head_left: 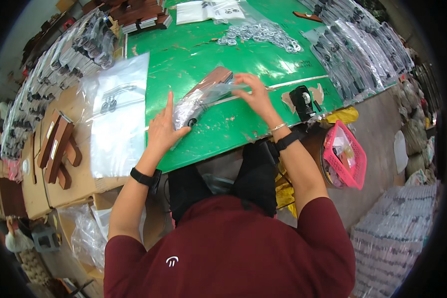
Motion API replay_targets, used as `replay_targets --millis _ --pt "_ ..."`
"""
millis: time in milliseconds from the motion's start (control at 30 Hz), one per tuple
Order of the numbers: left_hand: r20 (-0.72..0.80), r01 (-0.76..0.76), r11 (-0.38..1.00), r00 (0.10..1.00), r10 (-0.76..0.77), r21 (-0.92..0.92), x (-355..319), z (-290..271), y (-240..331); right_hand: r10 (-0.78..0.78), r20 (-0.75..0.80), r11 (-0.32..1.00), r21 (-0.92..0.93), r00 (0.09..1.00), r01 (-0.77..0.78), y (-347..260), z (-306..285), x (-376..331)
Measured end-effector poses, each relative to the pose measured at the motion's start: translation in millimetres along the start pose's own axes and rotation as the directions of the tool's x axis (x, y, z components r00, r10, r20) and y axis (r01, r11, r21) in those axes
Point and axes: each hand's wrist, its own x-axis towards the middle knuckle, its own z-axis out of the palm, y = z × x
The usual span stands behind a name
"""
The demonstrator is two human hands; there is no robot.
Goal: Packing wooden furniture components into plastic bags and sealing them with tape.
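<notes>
There on the green table [211, 138] lies a slanting reddish-brown wooden piece [216, 77], crinkled clear plastic [187, 110] around its near part. Left hand [165, 128] spread beside it; right hand [253, 94] half-curled, grip unclear. A pink basket [336, 160] holds plastic scraps [343, 148].

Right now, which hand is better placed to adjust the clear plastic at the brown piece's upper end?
Likely the right hand: it's at that clear plastic; the left hand is by the lower end.
</notes>
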Motion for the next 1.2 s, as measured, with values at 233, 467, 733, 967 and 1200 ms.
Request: replay_targets --millis 233,467,733,967,1200 --pt "0.278 0.032 0.997 0.961 -0.01 -0.076 2 -26 -23 0.477 0.264 0.544 0.66 0.838 -0.518 -6 2 -11" --pt "-0.168 -0.325 0.92 0.941 0.293 -0.218 26 -11 45 0.643 0.196 0.466 0.667 0.74 -0.581 -43 -14 -15" --pt "-0.211 -0.277 0.946 0.948 0.239 -0.17 39 21 79 0.587 0.059 0.585 0.658 0.807 -0.474 -51 -20 -30" --pt "-0.127 -0.339 0.922 0.939 0.32 -0.185 36 37 77 0.093 0.092 0.995 -0.042 0.991 -0.089 -69 -60 -27" --pt "0.081 -0.24 0.93 0.959 0.272 -0.28 46 33 74 0.044 0.202 0.998 -0.061 0.978 -0.032 -64 -48 -19"
